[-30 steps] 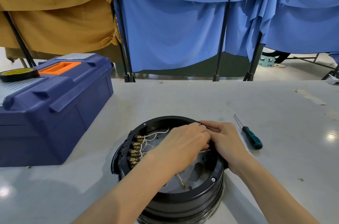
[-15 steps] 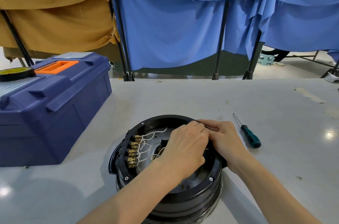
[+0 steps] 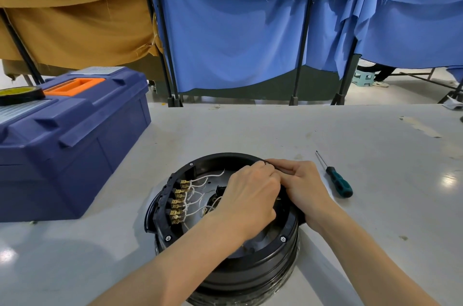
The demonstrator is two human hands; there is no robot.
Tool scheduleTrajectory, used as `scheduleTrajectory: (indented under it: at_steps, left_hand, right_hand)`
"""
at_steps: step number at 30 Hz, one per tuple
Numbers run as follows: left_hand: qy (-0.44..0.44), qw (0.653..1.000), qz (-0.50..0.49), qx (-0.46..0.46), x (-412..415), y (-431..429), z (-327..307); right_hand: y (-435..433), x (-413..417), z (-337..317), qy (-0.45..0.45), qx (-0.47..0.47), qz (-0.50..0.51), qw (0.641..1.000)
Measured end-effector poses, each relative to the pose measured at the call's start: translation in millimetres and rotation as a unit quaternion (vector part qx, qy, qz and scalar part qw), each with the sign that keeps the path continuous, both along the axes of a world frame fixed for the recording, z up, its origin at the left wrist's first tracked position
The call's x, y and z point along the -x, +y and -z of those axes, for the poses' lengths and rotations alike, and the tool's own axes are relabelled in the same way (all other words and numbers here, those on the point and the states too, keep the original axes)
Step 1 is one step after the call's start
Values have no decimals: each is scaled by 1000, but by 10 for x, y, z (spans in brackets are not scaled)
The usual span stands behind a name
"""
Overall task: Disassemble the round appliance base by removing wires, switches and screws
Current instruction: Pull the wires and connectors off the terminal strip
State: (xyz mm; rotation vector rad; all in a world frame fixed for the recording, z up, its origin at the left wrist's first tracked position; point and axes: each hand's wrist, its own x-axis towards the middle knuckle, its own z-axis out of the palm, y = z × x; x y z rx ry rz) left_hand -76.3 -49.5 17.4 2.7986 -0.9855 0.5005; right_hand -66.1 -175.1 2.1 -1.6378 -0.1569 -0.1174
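Observation:
The round black appliance base [image 3: 250, 273] stands open side up near the table's front edge. Inside it, on the left, a row of brass terminals [image 3: 178, 201] carries thin white wires [image 3: 200, 195]. My left hand [image 3: 250, 200] reaches into the base with curled fingers. Its fingertips pinch at something by the right inner rim that the hand hides. My right hand [image 3: 307, 188] lies over the right rim, its fingers curled round the edge and touching my left fingertips. A hex-head screw [image 3: 282, 238] sits in the rim at the front right, and another screw [image 3: 167, 238] at the front left.
A green-handled screwdriver [image 3: 338, 181] lies on the grey table [image 3: 375, 230], just right of my right hand. A blue toolbox [image 3: 70, 142] with an orange handle stands at the left, a tape roll [image 3: 17, 95] on its lid. Blue and tan cloth screens stand behind the table.
Both hands stay at the right rim. My left forearm has shifted slightly, uncovering more of the white wires. The loose wire end seen under it earlier is out of sight.

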Motion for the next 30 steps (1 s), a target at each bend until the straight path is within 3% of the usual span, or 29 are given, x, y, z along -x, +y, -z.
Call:
scheduleTrajectory:
  at_steps: [5,11,18,23,30]
  left_hand:
    - [19,996,-84,28,-174,530,-47]
    - [30,989,12,143,-47,315,-26]
    - [40,977,-8,211,-80,301,-75]
    - [27,973,-34,227,-124,255,-108]
    - [30,973,-33,226,-193,216,-142]
  right_hand:
    - [-3,-44,41,22,-6,17,1000]
    - [18,-34,38,7,11,8,1000]
    - [43,-20,31,-5,-30,29,999]
    - [73,-16,28,-9,-39,43,998]
    - [74,27,6,-1,-61,-20,998]
